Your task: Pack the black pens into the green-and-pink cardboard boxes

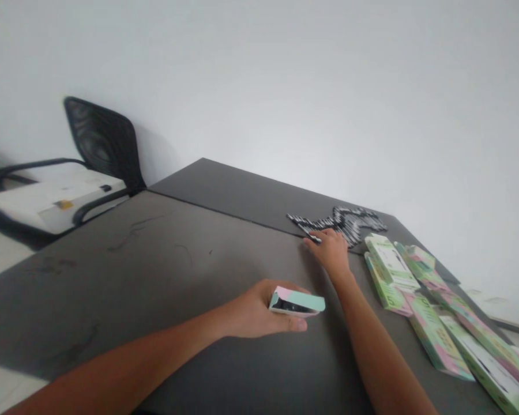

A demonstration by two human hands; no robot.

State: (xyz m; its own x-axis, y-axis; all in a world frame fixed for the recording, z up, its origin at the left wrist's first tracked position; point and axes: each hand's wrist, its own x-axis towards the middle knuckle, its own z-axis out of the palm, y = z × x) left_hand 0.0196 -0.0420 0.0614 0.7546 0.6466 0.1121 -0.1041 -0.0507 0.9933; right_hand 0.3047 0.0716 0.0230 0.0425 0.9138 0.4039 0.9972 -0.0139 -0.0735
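Note:
My left hand (253, 311) is closed around a small pink and mint-green carton (305, 300), held above the table. The carton's end faces me, and dark contents show in its opening. Farther forward, my right hand (331, 251) reaches to the near edge of a pile of slim black-and-white pens (350, 222). Its thumb and forefinger are around the end of one pen (315, 237) at the pile's near left; the other fingers curl over the pile and are partly hidden.
Several green, pink and white cartons (436, 331) lie overlapping along the right side of the dark grey table (177, 259). A seam crosses the tabletop just before the pens. A black mesh chair (104, 141) stands at the far left, and a white wall rises behind.

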